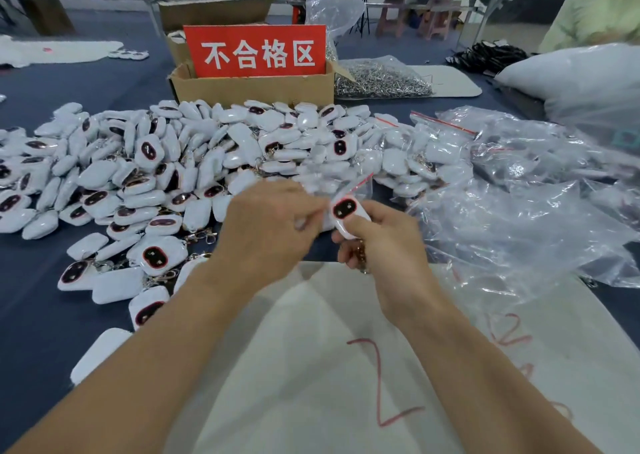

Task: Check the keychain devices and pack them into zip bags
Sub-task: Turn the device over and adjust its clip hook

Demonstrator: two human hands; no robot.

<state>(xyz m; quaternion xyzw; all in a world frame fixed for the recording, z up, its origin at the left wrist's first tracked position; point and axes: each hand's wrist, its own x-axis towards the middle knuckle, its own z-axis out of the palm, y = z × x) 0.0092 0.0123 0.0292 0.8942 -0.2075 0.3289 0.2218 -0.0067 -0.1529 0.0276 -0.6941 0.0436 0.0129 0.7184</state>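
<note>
Right hand (384, 246) grips the white oval keychain device with a dark face (346, 211) above the worktop's near middle. Left hand (266, 225) pinches the clear red-strip zip bag (356, 185). Risk: the dangling metal clasp (360, 254) snags the bag mouth and the device slips.

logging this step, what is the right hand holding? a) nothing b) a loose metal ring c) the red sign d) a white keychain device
d: the right hand grips a white keychain device with its dark face up, while the left hand pinches a clear zip bag.
</note>
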